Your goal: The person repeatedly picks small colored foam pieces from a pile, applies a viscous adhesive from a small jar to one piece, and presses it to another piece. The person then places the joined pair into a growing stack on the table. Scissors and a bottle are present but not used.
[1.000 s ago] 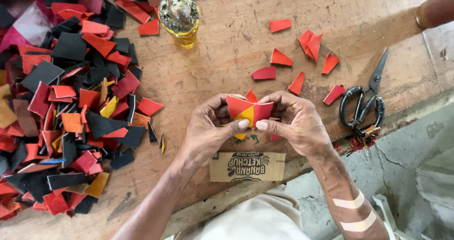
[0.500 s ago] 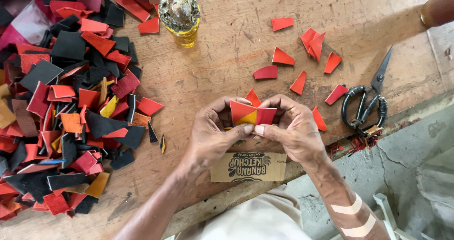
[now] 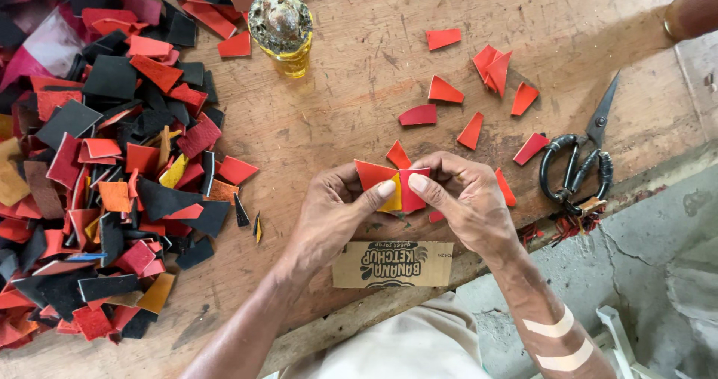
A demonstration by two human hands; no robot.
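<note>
Two hands, left hand (image 3: pixel 329 207) and right hand (image 3: pixel 467 199), pinching shut on joined leather pieces (image 3: pixel 389 181) (red, orange, yellow), scissors (image 3: pixel 580 162) nearby, scrap pile (image 3: pixel 105 162) at left

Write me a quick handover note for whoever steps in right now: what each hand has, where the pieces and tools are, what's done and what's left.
Left hand and right hand: both pinch one small cluster of red, orange and yellow pieces together, thumbs on top, above the wooden table.
Loose red cut pieces lie scattered beyond the hands.
Big heap of red, black and tan scraps at left.
Scissors lie at right, untouched; a small jar of yellow liquid stands at the far side.
Done: a few pieces joined in the cluster.
Left: the scattered red pieces are not yet added.
</note>
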